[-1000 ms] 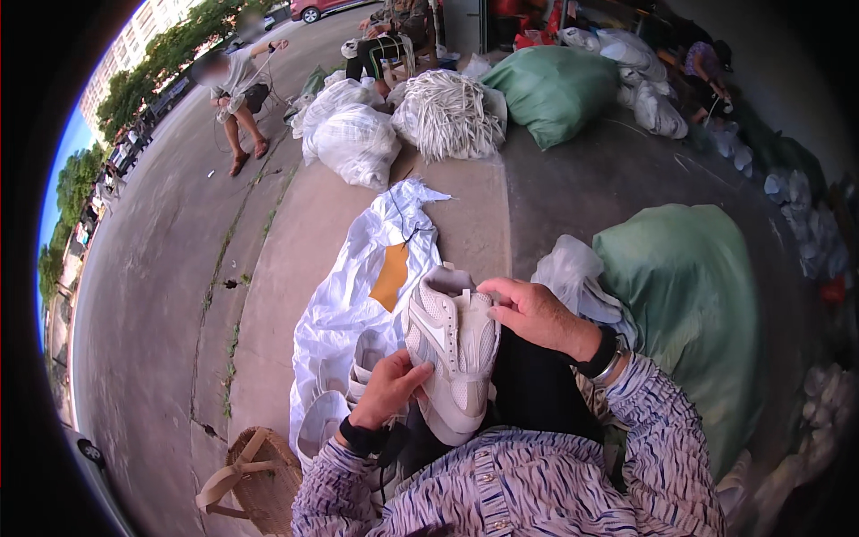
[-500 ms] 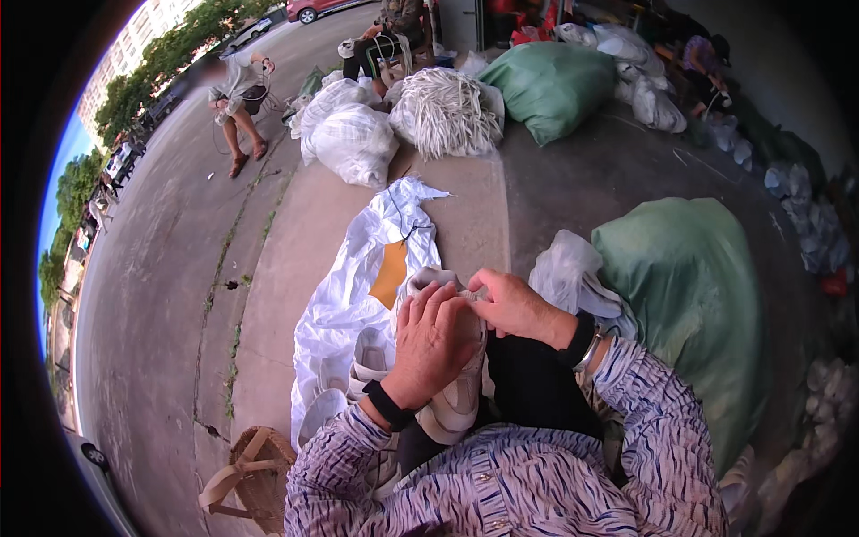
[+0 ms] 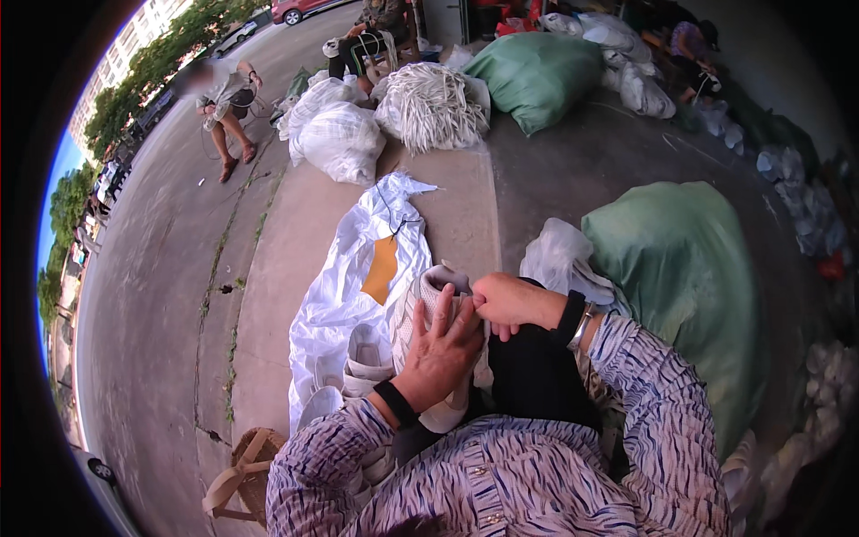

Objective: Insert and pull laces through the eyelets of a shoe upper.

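Observation:
A pale beige sneaker stands on my lap with its collar opening away from me and its toe toward me. My left hand lies over its upper and grips it, fingers somewhat spread. At the right side of the shoe's opening, my right hand is closed in a pinch; what sits between its fingertips is hidden. More light-coloured shoes stand just left of my left hand, beside a white plastic sack spread on the ground. A yellow-orange patch shows on the sack.
A large green sack and a whitish plastic bag are at my right. Ahead are white sacks, a heap of pale strips and another green sack. A wicker basket stands lower left. Other people sit farther off.
My right hand has turned and drawn in its fingers beside the shoe's opening. My left hand's fingers have spread and shifted lower on the upper. The whole view has shifted slightly.

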Tool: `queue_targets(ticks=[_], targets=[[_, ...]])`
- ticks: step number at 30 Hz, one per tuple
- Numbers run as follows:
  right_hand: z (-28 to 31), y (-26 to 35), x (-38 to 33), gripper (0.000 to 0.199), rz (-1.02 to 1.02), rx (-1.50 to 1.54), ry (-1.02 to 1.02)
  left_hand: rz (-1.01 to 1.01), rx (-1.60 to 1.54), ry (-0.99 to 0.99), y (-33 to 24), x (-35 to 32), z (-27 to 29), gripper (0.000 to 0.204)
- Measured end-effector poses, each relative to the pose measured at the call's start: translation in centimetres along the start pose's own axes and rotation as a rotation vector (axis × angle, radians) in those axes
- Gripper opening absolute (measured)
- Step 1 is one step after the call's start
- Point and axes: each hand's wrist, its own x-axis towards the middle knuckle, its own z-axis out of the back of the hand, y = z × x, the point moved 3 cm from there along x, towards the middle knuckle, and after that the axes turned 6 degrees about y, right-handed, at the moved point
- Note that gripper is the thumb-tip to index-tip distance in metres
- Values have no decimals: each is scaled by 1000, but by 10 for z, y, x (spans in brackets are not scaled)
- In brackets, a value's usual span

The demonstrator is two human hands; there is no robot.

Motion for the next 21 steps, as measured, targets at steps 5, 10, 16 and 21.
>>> queue_targets(ticks=[5,10,16,21], targets=[[6,10,11,21,-73,-176,40,-1,-166,38,-3,-26,-6,47],[15,13,21,15,-85,-409,35,-39,-293,123,-30,-72,-13,54],[12,8,37,18,42,-419,189,-33,-331,11,-38,-90,-18,51],[15,-2,29,12,80,-241,240,-14,-398,-1,-32,-90,-18,50]])
